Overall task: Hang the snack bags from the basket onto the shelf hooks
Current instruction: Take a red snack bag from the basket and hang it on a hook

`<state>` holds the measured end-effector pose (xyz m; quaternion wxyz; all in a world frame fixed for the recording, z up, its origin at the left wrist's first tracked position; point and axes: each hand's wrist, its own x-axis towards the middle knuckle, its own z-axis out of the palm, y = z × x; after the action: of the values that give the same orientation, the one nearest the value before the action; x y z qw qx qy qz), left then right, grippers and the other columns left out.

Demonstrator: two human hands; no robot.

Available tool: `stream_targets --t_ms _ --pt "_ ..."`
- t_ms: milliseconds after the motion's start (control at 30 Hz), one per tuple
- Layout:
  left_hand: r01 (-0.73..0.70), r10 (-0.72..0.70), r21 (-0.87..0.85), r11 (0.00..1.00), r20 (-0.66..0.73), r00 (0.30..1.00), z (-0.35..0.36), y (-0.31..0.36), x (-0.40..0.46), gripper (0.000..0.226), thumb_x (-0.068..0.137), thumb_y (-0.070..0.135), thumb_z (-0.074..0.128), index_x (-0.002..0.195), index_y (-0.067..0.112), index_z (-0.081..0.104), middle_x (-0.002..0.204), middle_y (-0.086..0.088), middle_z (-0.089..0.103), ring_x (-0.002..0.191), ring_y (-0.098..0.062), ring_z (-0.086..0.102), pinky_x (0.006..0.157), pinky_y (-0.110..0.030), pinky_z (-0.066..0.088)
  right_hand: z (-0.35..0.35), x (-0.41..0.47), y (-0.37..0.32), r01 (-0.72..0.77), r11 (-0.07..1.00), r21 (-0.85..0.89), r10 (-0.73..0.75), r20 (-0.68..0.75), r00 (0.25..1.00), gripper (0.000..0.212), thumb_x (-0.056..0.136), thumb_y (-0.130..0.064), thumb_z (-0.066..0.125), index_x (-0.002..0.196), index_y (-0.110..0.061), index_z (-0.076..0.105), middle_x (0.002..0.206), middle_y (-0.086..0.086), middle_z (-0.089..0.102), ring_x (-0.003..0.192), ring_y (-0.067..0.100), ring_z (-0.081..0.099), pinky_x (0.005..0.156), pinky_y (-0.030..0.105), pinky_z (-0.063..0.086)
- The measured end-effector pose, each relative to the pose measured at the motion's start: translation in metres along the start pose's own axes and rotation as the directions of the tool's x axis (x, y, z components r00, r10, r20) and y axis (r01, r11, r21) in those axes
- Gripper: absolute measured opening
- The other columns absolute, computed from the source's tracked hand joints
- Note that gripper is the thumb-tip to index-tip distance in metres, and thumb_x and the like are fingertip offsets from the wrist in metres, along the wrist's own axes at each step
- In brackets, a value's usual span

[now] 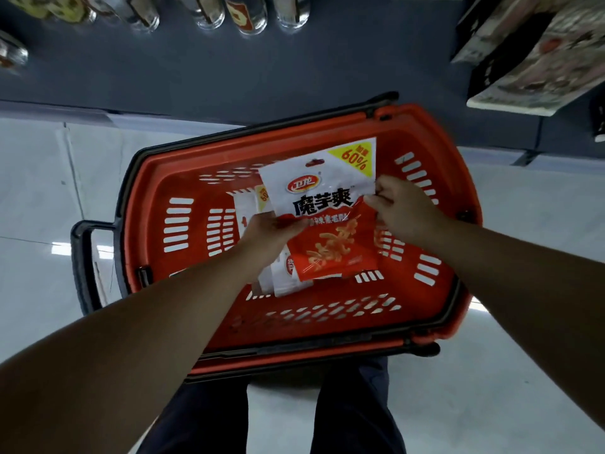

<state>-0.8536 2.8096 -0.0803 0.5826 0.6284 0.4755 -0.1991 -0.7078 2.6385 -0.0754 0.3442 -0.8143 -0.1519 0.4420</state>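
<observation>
On the pale tiled floor [39, 198], just in front of the person's dark trouser legs [357, 414], stands an orange shopping basket [425, 326] with slotted walls and black handles [83, 257] folded down around its rim. Inside it lie several white-and-red snack bags [281, 280], overlapping one another near the middle of the basket floor. One snack bag, the top bag [327, 191], is held up above the others over the basket, face toward the camera, its hanging end pointing away from the person. Her or his left hand [271, 234] grips this bag at its left edge, with fingers curled over the front of the pack. The right hand [402, 208] pinches the bag's right edge between thumb and curled fingers. Printed on the held bag are a red oval logo with white characters reading 卫龙, large black characters reading 魔芋爽, and a yellow corner patch with "60%" in red; smaller writing across the red lower half is too blurred to read. That lower half shows orange strips of the snack. Beyond the basket runs a dark grey shelf base [229, 70], with clear glass bottles [209, 11] standing along the upper edge of the view and flat printed packs [537, 54] at the upper right.
</observation>
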Motion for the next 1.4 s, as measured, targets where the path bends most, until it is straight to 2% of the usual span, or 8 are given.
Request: stream_targets --t_ms 233,500,567,667,733,967,1133,1400 --pt "-0.086 0.087 0.064 0.994 -0.006 0.996 -0.010 0.056 -0.013 0.012 0.088 0.031 0.064 0.095 0.022 0.069 0.101 0.003 0.071 0.095 -0.015 0.066 0.085 -0.034 0.056 -0.026 -0.015 -0.010 -0.116 0.993 -0.002 0.115 -0.151 0.982 0.026 0.098 -0.029 0.049 0.119 -0.018 0.058 0.119 0.003 0.064 0.105 0.020 0.061 0.093 0.041 0.050" --pt "-0.291 0.292 0.123 0.949 0.007 0.956 -0.043 0.148 -0.092 0.020 0.086 0.028 0.068 0.074 0.011 0.071 0.071 0.002 0.072 0.067 -0.011 0.066 0.063 -0.023 0.054 -0.099 -0.068 -0.093 0.003 1.000 -0.010 -0.005 -0.175 0.985 0.023 0.097 -0.028 0.050 0.106 -0.012 0.063 0.097 0.004 0.065 0.088 0.020 0.059 0.071 0.029 0.042" --pt "-0.334 0.333 0.129 0.934 0.027 0.943 -0.058 0.183 -0.127 0.027 0.086 0.027 0.068 0.068 0.008 0.067 0.063 0.002 0.067 0.060 -0.007 0.062 0.056 -0.017 0.051 -0.124 -0.092 -0.129 0.040 0.999 -0.002 -0.039 -0.164 0.986 0.021 0.097 -0.026 0.051 0.093 -0.008 0.059 0.084 0.010 0.063 0.080 0.030 0.060 0.066 0.035 0.045" --pt "-0.410 0.405 0.117 0.905 0.062 0.912 -0.084 0.245 -0.193 0.025 0.087 0.027 0.066 0.071 0.008 0.068 0.072 -0.001 0.073 0.068 -0.008 0.067 0.059 -0.016 0.050 -0.169 -0.133 -0.196 0.037 0.996 0.081 -0.028 -0.110 0.994 0.018 0.098 -0.021 0.050 0.100 -0.005 0.058 0.103 0.030 0.062 0.096 0.048 0.061 0.086 0.060 0.049" --pt "-0.457 0.453 0.127 0.880 0.058 0.889 -0.104 0.288 -0.246 0.027 0.088 0.027 0.065 0.071 0.006 0.068 0.070 -0.005 0.072 0.064 -0.011 0.063 0.056 -0.015 0.045 -0.204 -0.167 -0.254 0.084 0.991 0.107 -0.074 -0.098 0.992 0.013 0.099 -0.016 0.048 0.097 -0.017 0.060 0.105 0.020 0.066 0.096 0.040 0.064 0.091 0.057 0.049" --pt "-0.723 0.733 0.121 0.680 -0.097 0.673 -0.174 0.433 -0.438 0.031 0.092 0.011 0.059 0.095 -0.020 0.060 0.097 -0.028 0.070 0.087 -0.031 0.065 0.084 -0.048 0.054 -0.310 -0.324 -0.465 0.362 0.932 0.006 -0.353 -0.199 0.914 0.034 0.099 -0.013 0.046 0.069 -0.027 0.043 0.070 -0.002 0.049 0.069 0.021 0.051 0.065 0.033 0.054" --pt "-0.829 0.839 0.131 0.543 -0.100 0.534 -0.204 0.501 -0.534 0.020 0.093 0.017 0.059 0.075 0.011 0.066 0.064 0.009 0.071 0.062 0.000 0.064 0.053 -0.012 0.044 -0.349 -0.411 -0.550 0.459 0.884 -0.084 -0.458 -0.347 0.818 0.017 0.099 -0.015 0.047 0.083 -0.017 0.050 0.075 -0.003 0.052 0.070 0.014 0.056 0.078 0.039 0.055" --pt "-0.915 0.923 0.139 0.379 0.023 0.385 -0.229 0.573 -0.606 0.030 0.093 0.016 0.060 0.064 0.016 0.064 0.058 0.003 0.068 0.053 -0.008 0.060 0.051 -0.026 0.045 -0.373 -0.477 -0.593 0.512 0.857 -0.051 -0.453 -0.547 0.704 0.023 0.096 -0.012 0.053 0.074 -0.007 0.051 0.066 0.006 0.058 0.055 0.013 0.055 0.053 0.028 0.045"
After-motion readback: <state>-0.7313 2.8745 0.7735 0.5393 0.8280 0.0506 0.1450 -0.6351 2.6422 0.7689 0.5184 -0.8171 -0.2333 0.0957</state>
